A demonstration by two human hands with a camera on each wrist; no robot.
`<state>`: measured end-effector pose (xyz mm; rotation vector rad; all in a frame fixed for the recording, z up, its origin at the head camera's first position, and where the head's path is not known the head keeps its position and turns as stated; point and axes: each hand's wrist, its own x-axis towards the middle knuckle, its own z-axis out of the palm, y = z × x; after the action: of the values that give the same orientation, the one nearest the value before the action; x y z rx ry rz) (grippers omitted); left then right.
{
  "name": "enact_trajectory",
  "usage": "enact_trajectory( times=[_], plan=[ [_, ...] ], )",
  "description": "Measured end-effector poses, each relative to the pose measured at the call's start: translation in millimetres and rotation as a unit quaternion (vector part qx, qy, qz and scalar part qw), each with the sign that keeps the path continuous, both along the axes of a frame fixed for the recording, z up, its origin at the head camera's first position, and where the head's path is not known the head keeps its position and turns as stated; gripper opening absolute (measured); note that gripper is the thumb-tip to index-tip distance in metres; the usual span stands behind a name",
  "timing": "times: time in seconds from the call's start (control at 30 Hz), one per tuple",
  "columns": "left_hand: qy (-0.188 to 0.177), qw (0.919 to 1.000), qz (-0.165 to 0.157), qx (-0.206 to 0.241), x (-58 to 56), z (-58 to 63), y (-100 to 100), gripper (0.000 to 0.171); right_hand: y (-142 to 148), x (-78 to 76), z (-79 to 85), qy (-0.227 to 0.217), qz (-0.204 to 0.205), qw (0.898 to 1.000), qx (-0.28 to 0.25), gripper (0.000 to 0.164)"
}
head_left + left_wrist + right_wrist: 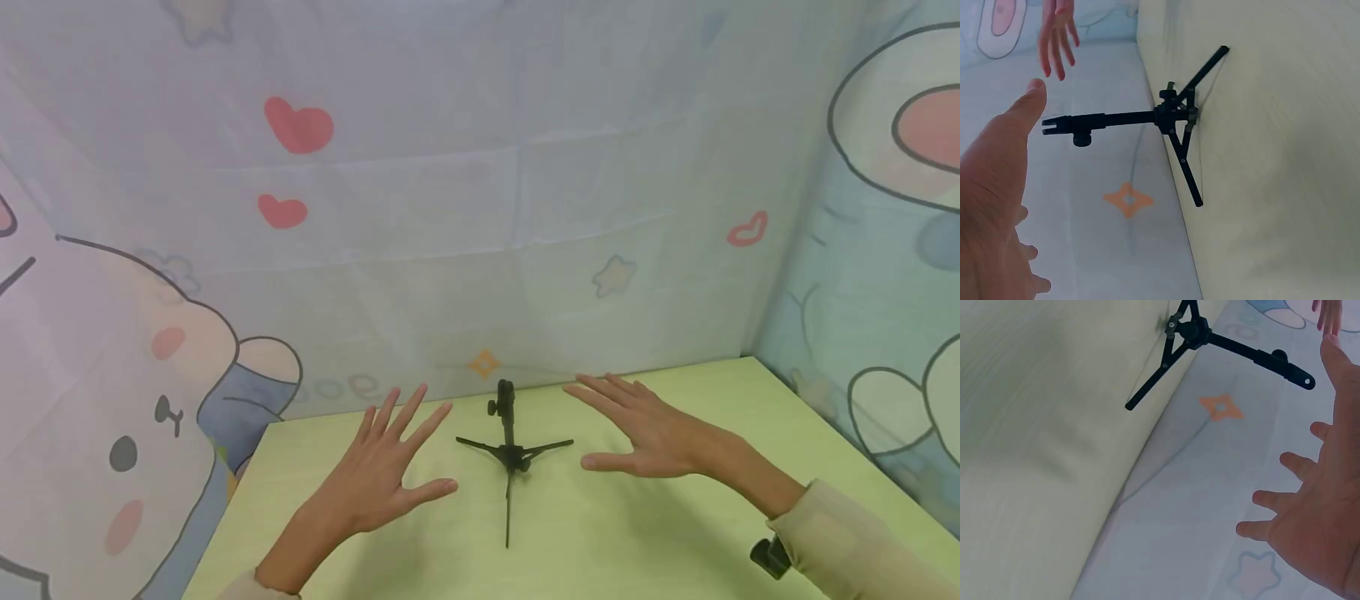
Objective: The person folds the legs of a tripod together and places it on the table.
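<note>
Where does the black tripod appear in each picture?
Head view: the tripod is below centre, between the left hand and right hand.
Left wrist view: upper middle, appearing sideways, legs towards the right.
Right wrist view: top middle, legs towards the left, partly cut off by the top edge.
Shared landmark: the orange star on the cloth.

Pale creased fabric backdrop (465,108), red hearts (300,129), cartoon figures (67,400) either side, yellow-green tabletop (577,542)

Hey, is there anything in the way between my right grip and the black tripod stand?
Nothing visible is: between your right grip and the black tripod stand, the head view shows only tabletop and, behind, patterned cloth.
</note>
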<state>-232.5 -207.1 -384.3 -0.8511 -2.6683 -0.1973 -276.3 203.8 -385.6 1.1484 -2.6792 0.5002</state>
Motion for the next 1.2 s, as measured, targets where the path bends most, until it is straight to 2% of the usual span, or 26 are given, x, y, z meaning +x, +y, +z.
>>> enact_trajectory(
  times=[0.1, 0.2, 0.37, 0.47, 0.6, 0.8, 0.97, 1.2],
  plan=[
    [0.0, 0.9996, -0.008, 0.028, -3.8, -0.4, 4, 0.088, -1, -4.0, -2.3, -0.003, 0.008, 1.0, -0.02, 0.087],
    [-0.001, 0.9977, -0.015, 0.065, -7.8, -1.1, 10, 0.087, -4, -8.5, -4.8, -0.027, 0.007, 0.999, -0.046, 0.086],
    [-0.015, 0.989, -0.021, 0.145, -14.5, -4.0, 21, 0.083, -10, -17.4, -10.3, -0.073, 0.004, 0.993, -0.095, 0.086],
    [-0.025, 0.979, -0.028, 0.2, -19.9, -7.1, 29, 0.079, -14, -22.5, -14.1, -0.09, 0.002, 0.989, -0.119, 0.085],
    [-0.026, 0.9614, -0.046, 0.27, -27.3, -9.9, 40, 0.071, -17, -30.5, -22.5, -0.103, -0.003, 0.985, -0.142, 0.081],
    [0.019, 0.9344, -0.09, 0.344, -43.7, -18.4, 56, 0.058, -23, -45.8, -41.2, -0.13, 0.001, 0.974, -0.188, 0.072],
    [0.046, 0.9136, -0.123, 0.385, -58.6, -31.3, 71, 0.051, -31, -56.8, -60.0, -0.133, 0.011, 0.968, -0.213, 0.062],
    [0.033, 0.8958, -0.142, 0.42, -73.6, -48.6, 91, 0.047, -43, -68.5, -82.7, -0.122, 0.041, 0.969, -0.212, 0.048]
  ],
)
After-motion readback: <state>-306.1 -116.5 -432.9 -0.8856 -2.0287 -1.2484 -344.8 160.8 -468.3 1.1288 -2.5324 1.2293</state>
